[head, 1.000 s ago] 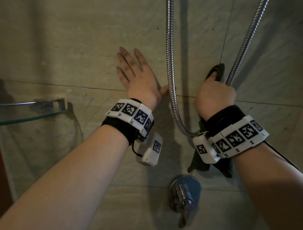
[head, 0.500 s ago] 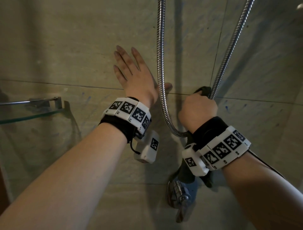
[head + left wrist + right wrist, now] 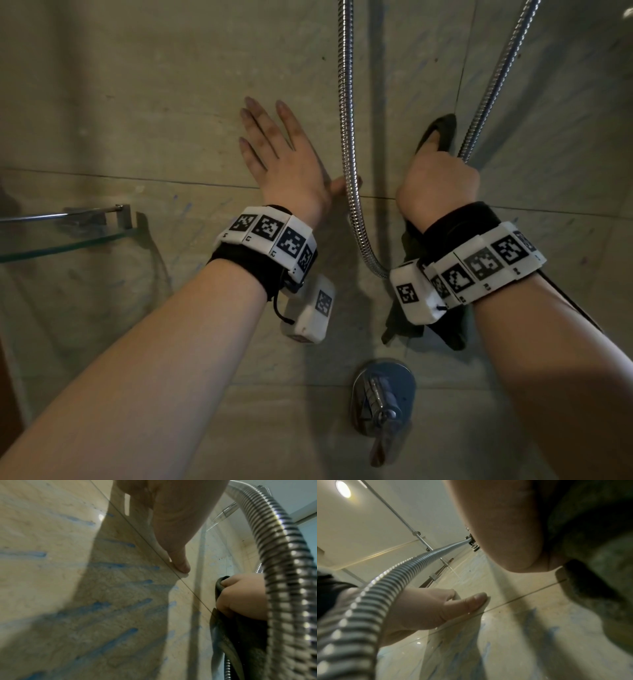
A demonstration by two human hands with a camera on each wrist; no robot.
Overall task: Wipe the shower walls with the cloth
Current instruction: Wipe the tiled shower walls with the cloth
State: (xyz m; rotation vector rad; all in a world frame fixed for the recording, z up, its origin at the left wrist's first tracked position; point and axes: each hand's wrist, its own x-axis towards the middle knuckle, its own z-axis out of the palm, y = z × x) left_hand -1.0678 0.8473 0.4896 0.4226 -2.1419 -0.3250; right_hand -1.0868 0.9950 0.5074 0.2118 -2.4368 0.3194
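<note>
The beige tiled shower wall (image 3: 171, 102) fills the head view, with faint blue streaks (image 3: 102, 605) on the lower tile. My left hand (image 3: 281, 154) lies flat on the wall with fingers straight, its thumb (image 3: 471, 601) touching the tile beside the hose. My right hand (image 3: 438, 181) grips a dark cloth (image 3: 442, 130) and presses it on the wall inside the hose loop. The cloth's tail (image 3: 455, 332) hangs below my right wrist. In the left wrist view the cloth (image 3: 240, 635) bunches under my right hand's curled fingers (image 3: 240, 588).
A chrome shower hose (image 3: 346, 120) hangs in a loop between my hands, its other run (image 3: 496, 78) rising right of the cloth. A chrome mixer valve (image 3: 383, 394) sits on the wall below. A glass corner shelf (image 3: 61, 240) with a metal rail juts out at left.
My right hand with the cloth went down and left half a second ago and is now back up the wall. My left hand stayed flat in place.
</note>
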